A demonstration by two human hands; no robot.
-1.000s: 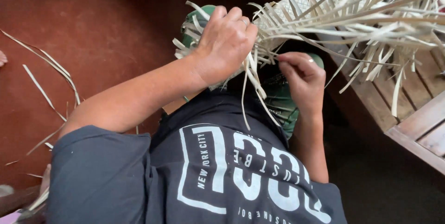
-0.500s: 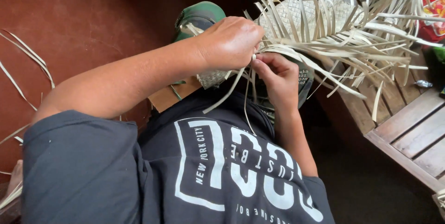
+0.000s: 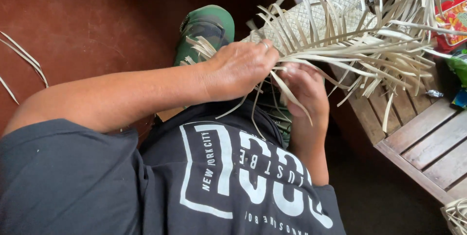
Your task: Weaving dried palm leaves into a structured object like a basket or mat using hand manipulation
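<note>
A half-woven mat of pale palm strips (image 3: pixel 335 1) lies across my lap and the bench, with many loose strip ends (image 3: pixel 369 55) fanning out to the right. My left hand (image 3: pixel 238 69), a ring on one finger, is closed over the mat's near edge and pins several strips. Just under that edge my right hand (image 3: pixel 304 91) pinches a single loose strip (image 3: pixel 292 94) that curves down over its fingers. Both hands nearly touch each other. My dark printed shirt (image 3: pixel 219 176) fills the lower part of the view.
A green camouflage shoe (image 3: pixel 206 26) rests on the red floor (image 3: pixel 97 21) beyond my left hand. A slatted wooden bench (image 3: pixel 428 142) stands at the right with colourful packets (image 3: pixel 452 21) on it. Loose strips (image 3: pixel 24 60) lie on the floor at the left.
My left hand has shifted lower along the mat's edge. My right hand has slid in under the strips with one strip in its fingers. The mat's loose ends have swung slightly.
</note>
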